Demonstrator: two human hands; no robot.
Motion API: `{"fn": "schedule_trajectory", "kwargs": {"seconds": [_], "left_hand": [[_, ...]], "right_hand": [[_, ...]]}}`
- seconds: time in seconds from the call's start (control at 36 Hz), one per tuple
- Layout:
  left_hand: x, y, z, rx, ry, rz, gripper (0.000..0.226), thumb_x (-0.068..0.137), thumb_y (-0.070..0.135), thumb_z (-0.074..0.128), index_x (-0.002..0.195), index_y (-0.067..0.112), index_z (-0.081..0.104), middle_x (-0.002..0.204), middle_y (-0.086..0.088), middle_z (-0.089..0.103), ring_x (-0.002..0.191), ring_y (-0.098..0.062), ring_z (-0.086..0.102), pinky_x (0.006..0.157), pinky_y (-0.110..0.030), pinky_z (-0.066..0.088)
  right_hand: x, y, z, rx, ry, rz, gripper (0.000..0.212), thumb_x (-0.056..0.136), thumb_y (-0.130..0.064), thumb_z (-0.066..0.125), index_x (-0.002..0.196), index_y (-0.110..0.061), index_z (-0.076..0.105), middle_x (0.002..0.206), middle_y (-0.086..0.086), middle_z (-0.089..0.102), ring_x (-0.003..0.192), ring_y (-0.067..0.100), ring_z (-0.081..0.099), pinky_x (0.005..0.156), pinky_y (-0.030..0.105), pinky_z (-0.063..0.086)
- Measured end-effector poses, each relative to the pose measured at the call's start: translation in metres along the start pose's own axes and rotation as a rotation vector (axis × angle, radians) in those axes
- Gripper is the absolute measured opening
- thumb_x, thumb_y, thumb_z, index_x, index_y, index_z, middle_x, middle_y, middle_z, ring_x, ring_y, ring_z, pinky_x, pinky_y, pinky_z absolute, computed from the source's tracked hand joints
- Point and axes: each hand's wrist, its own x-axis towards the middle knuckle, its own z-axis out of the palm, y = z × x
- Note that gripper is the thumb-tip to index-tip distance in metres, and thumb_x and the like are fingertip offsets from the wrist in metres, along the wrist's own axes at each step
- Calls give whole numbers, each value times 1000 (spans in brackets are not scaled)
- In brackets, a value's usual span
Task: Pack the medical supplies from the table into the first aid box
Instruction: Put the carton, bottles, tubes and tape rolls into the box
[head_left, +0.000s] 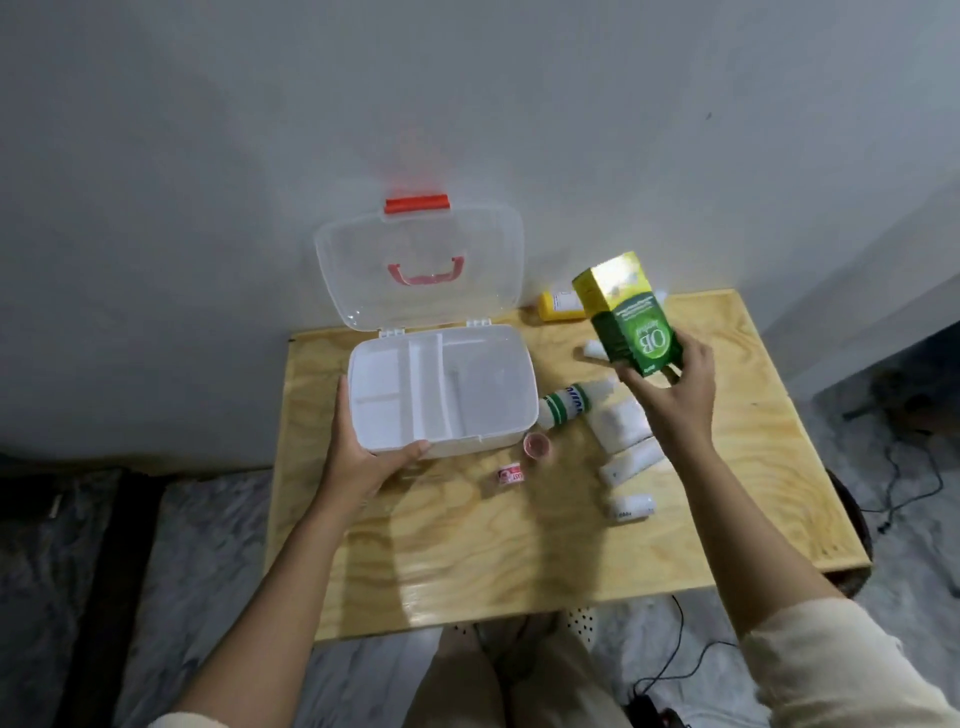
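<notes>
**Two hands at work: one on the box, one lifting a green carton**

Two bare hands reach over a pale plywood table (467, 545) with a visible wavy grain. At centre left, the left hand (358, 452) grips the near left corner of the first aid box (441, 395), fingers spread along its side wall and the thumb lying on its front rim. That box is white, rounded-cornered plastic, standing on the table's far left part with a divided white tray inside. Its clear lid (421, 270) stands open against the grey wall, carrying a red handle (425, 273) and a red latch (416, 204) at the top.

Just below the box's front lie a small roll with red print (510, 475), its lettering too blurred to read, and a small pinkish round cap (536, 445). To the right of the box, a white bottle with green bands (563, 407) lies on its side; its label cannot be read. Beyond it, several white wrapped rolls (626, 452) lie close together. A yellow bottle (558, 306) rests at the table's far edge.

In the upper right of the tabletop area, the right hand (675, 395) holds a green and yellow carton (631, 317) above the table, fingers curled around its lower end. White letters "OB" show upside down on the carton's green face.
</notes>
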Motion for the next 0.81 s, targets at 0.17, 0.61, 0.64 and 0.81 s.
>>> {"fn": "schedule_trajectory", "kwargs": {"seconds": [0.17, 0.61, 0.64, 0.81], "left_hand": [[3, -3, -2, 1, -5, 25, 136, 43, 49, 93, 155, 28, 18, 156, 2, 36, 144, -16, 35, 117, -49, 35], [6, -5, 2, -48, -25, 120, 115, 55, 29, 92, 150, 30, 26, 138, 18, 47, 127, 6, 44, 95, -10, 42], [7, -6, 2, -48, -23, 122, 114, 55, 26, 91, 149, 29, 27, 139, 15, 48, 128, 3, 45, 96, -13, 42], [8, -9, 2, -50, -15, 126, 111, 58, 16, 93, 148, 31, 28, 136, 19, 47, 125, 9, 44, 92, -4, 42]], "right_hand": [[-12, -39, 13, -129, -417, -288, 65, 65, -11, 82, 122, -7, 52, 115, 9, 56, 102, 16, 54, 92, 28, 47], [5, -105, 44, -567, -598, -364, 63, 63, -9, 75, 122, -6, 55, 111, 16, 54, 99, 32, 54, 81, 34, 47], [6, -108, 44, -587, -606, -372, 61, 63, -11, 76, 121, -6, 55, 110, 16, 54, 99, 32, 54, 79, 34, 47], [1, -108, 69, -651, -703, -380, 67, 67, -13, 75, 128, -7, 49, 118, 13, 52, 104, 29, 54, 83, 34, 49]]}}
